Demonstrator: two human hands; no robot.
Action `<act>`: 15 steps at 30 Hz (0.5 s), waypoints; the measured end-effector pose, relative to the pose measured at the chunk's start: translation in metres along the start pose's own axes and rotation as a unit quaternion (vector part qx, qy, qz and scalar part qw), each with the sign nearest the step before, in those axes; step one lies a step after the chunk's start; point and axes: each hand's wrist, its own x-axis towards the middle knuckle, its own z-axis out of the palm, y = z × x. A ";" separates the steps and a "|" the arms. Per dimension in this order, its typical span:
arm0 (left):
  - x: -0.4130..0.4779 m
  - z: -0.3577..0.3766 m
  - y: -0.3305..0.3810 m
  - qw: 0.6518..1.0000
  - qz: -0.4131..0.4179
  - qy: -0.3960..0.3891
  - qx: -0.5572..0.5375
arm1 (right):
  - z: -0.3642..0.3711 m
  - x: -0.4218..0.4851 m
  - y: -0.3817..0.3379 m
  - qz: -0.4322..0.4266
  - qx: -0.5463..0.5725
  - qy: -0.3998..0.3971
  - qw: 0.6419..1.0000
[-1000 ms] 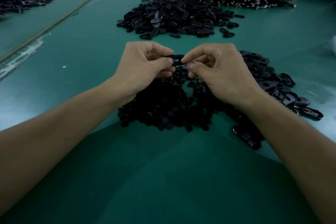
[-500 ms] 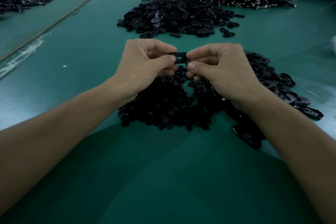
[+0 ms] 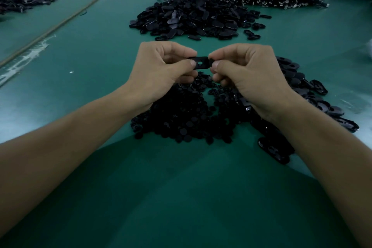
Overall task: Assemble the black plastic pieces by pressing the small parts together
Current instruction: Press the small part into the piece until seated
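The green desk [image 3: 80,56] serves as one wide sorting surface, with stock kept in separate heaps so that each kind can be reached without searching. The far heap [image 3: 191,20] of black plastic and looped cords lies well beyond the hands, perhaps a store or a place for finished work; I cannot tell which. The near heap [image 3: 181,119] of small round parts lies right under the wrists, likely so that a hand can drop and pick one with little travel. A row of oblong shells [image 3: 314,90] runs along the right side, near the right arm. The left hand [image 3: 159,74] and the right hand [image 3: 251,76] are raised above the near heap and face each other. Each pinches one end of the same piece [image 3: 203,60] between thumb and forefinger, with the other fingers curled in. Gripping it by the ends leaves its middle bare and turned toward the eyes, which suits checking or pressing. A small pale hole [image 3: 200,64] shows in that middle, seemingly the seat for a small part; whether anything sits in it is too small to tell.
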 end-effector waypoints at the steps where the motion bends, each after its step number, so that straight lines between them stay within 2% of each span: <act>1: 0.000 0.000 0.000 1.000 0.002 -0.001 0.002 | 0.000 0.000 0.000 -0.008 -0.024 0.007 1.000; 7: -0.002 0.002 -0.001 1.000 0.018 -0.017 0.015 | 0.004 -0.005 -0.003 -0.096 -0.201 0.032 0.974; 15: -0.006 0.006 0.002 0.996 0.056 -0.033 0.053 | 0.007 -0.010 -0.009 -0.120 -0.227 0.041 0.966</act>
